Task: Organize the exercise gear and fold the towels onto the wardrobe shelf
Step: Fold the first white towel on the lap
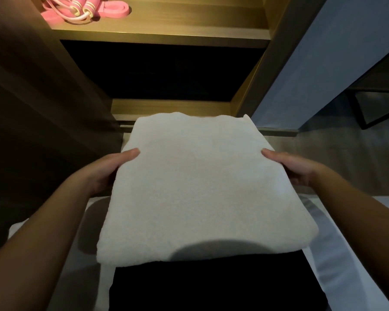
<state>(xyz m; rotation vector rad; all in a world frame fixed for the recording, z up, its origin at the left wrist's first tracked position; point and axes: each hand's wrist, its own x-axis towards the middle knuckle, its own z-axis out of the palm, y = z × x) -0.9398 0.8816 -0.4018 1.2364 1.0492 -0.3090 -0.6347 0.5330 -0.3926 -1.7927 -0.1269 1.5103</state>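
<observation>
Left end of lit wardrobe shelf (189, 23): pink skipping rope (82, 7) lying on a pink band (115, 10). Left hand (108, 171) grips the towel's left edge, thumb on top, fingers hidden under it. Towel (189, 182): white, folded square, held flat in the air in front of the wardrobe, below that shelf. Right hand (296, 169) grips the right edge the same way: thumb on top, fingers underneath, out of sight.
</observation>
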